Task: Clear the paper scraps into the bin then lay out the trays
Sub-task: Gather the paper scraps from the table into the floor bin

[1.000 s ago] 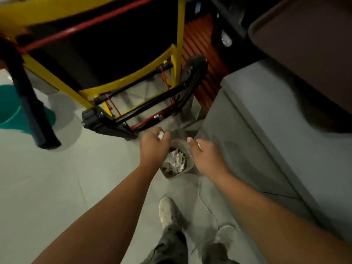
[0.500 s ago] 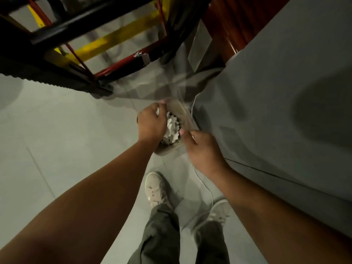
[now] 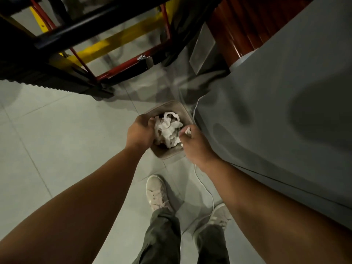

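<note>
A small beige bin (image 3: 167,155) stands on the floor, heaped with crumpled white paper scraps (image 3: 168,130). My left hand (image 3: 140,131) hangs over the bin's left rim, fingers curled down against the heap. Whether they hold paper is hidden. My right hand (image 3: 194,145) is over the bin's right rim and pinches a small white scrap (image 3: 187,131) between thumb and fingers. No trays are in view.
A grey table (image 3: 276,115) fills the right side, close beside the bin. A black, yellow and red frame (image 3: 106,52) stands just beyond the bin. A white cable (image 3: 206,189) trails on the tiled floor by my shoes (image 3: 157,193).
I have leaned closer over the bin. Both hands have dropped to its rim, and the left hand's fingers now reach into the paper heap.
</note>
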The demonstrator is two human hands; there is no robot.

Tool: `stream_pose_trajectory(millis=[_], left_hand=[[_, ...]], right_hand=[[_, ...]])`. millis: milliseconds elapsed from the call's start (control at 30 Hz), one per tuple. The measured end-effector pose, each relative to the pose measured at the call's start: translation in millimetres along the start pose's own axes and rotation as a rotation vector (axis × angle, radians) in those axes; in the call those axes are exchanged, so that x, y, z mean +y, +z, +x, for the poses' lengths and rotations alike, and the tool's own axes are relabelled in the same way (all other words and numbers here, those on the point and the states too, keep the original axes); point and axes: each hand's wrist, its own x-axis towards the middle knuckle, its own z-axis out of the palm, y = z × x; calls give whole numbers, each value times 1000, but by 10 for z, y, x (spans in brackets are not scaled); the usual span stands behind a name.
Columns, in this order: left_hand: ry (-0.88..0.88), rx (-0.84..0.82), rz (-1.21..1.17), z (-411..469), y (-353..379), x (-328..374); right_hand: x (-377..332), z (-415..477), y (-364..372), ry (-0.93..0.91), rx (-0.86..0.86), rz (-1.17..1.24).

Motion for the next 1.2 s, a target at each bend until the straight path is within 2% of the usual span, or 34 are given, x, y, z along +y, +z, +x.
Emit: stream_pose_trajectory(millis=[100,300,433,700,800,967,1200], left_hand=[[-20,4,25,-49,-141,-103],[-3,10,48,-155,-255,-240],[77,6,115,-365,-313,-122],[312,-14,208,-1289,-692,745],[380,28,274,-1748,-865,1132],[515,103,341,-2594,-1173,1766],[703,243,309,-3747,-1378,2851]], right_hand=[[-150,111,104,28,2,12],[-208,199,196,104,12,-119],[-241,-49,79,-4,29,-187],[-747,-919,-449,-180,63,-336],[-1088,-1370,-715,-231,83,-362],[-1519,-2263,-1323,-428,143,-348],[-1707,-3393,-2413,-616,249,-287]])
